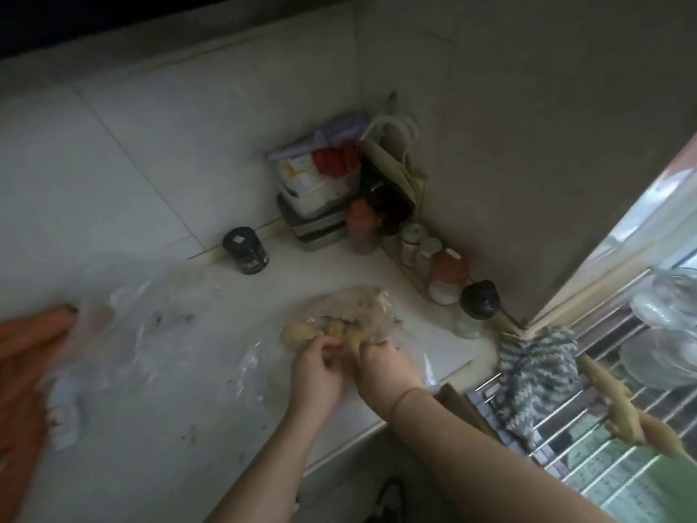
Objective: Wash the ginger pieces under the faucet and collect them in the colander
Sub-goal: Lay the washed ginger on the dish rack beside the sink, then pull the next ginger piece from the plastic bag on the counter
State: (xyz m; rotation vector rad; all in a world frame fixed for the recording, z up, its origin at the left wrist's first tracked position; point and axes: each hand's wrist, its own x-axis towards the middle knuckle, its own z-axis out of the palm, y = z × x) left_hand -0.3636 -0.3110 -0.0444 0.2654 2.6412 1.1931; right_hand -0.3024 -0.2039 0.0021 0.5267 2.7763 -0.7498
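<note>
1. Two bare hands are meeting over a pale counter (181, 371), both working at a clear plastic bag (350, 315) holding ginger (301, 332).
2. The left hand (317, 375) is curling its fingers (320, 347) inward, the tips pinching at a ginger knob sitting just beyond them at the bag's mouth.
3. The right hand (384, 366) is lying just beside the left, its fingers bending down onto the bag's edge and the ginger under it; the blur is hiding whether they are gripping plastic, ginger or both.
4. More ginger is bulging inside the bag beyond both sets of fingertips, toward the wall.
5. A second crumpled bag (124, 326) is lying well to the left of the left fingers, with carrots (26, 356) beyond it at the frame's edge.
6. A black jar (245, 251) is standing well beyond the left fingers by the wall; a cluster of containers (313, 183) is filling the corner.
7. To the right of the right fingers, a knitted cloth (535, 371) is draping over a wire rack (588, 428) carrying glass bowls (663, 326).
</note>
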